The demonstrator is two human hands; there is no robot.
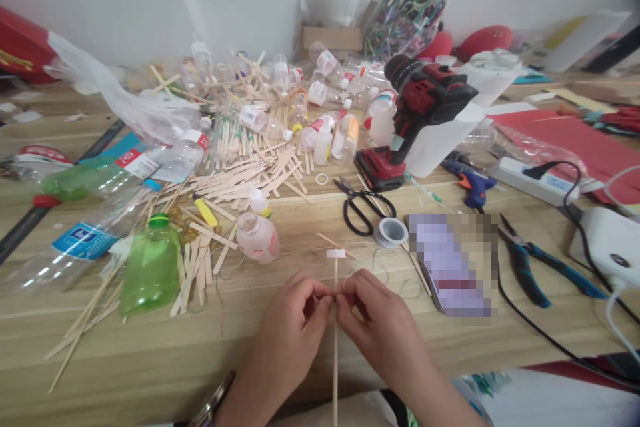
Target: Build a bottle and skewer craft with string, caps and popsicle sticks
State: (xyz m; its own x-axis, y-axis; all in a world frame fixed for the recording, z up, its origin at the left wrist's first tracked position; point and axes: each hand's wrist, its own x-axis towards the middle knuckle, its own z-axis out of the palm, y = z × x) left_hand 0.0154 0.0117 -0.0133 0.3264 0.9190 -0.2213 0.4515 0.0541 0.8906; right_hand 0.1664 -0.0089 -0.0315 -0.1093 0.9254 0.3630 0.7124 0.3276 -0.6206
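A thin wooden stick [335, 367] runs upright through the middle of the view, with a small white piece [336, 253] across its far end. My left hand [295, 323] is closed, thumb and forefinger pinching at the stick. From the other side my right hand [383, 323] pinches at the same spot, its fingertips almost touching the left ones. Whether a fine thread lies between the fingertips is too small to tell. Beyond the hands lie black-handled scissors [364, 205], a grey spool [391, 233] and a small clear bottle [257, 238].
At right are a phone [450, 267], pliers [540, 263], a blue glue gun [467, 180] and a power strip [540, 180]. A red drill [415, 113] stands behind. Craft sticks [250, 173], plastic bottles and a green bottle [151, 267] crowd the left and back.
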